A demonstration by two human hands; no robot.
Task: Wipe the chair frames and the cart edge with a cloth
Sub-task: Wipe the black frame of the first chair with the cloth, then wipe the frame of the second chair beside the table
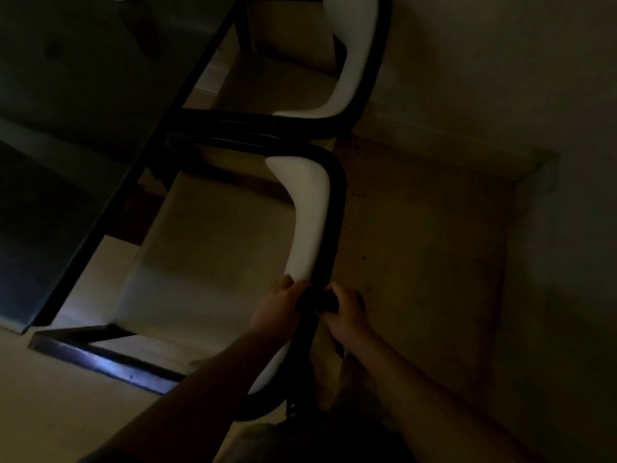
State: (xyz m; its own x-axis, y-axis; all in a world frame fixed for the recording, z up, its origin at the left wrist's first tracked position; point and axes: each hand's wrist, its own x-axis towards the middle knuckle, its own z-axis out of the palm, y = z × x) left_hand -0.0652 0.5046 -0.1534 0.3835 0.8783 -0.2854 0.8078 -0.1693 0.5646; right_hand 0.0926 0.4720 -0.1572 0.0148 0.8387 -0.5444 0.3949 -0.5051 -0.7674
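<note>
The room is dim. The near chair has a curved black frame (338,195) around a white backrest (309,212). My left hand (278,307) grips the backrest and frame from the left side. My right hand (347,315) is closed on a dark cloth (322,300) pressed against the black frame, right beside the left hand. A second chair with the same black frame (377,68) and white backrest (355,55) stands farther away. No cart can be made out.
A dark glass-topped table (83,128) with a black edge fills the left side; both chairs are tucked against it. A pale seat (207,248) lies below the near backrest. A tan floor (427,255) spreads to the right, with a wall beyond.
</note>
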